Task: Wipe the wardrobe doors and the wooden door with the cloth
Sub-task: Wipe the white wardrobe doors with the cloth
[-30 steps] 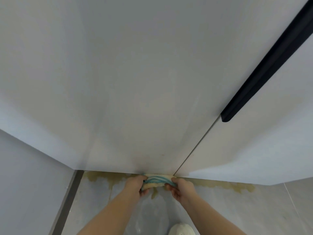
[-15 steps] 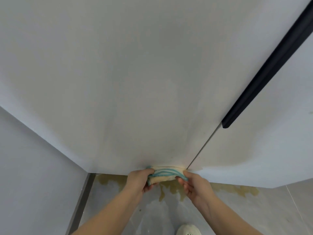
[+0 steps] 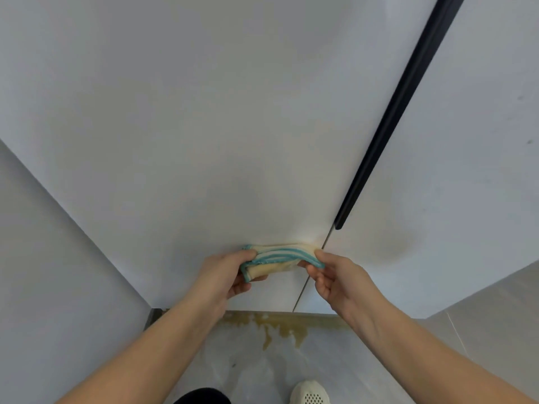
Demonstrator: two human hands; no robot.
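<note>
White wardrobe doors point(image 3: 204, 141) face you. Your left hand point(image 3: 230, 272) and right hand point(image 3: 335, 278) each pinch 1 end of the cloth point(image 3: 280, 254), stretched between them near the doors' bottom edge.

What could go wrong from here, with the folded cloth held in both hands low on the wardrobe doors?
1. The cloth is bunched between the left hand and right hand; only a narrow edge seems to meet the left door, so patches may be missed.
2. The yellowish stain on the floor lies below; a dipped cloth could smear the white doors.
3. The brownish smudge on the right door might go unwiped.
</note>
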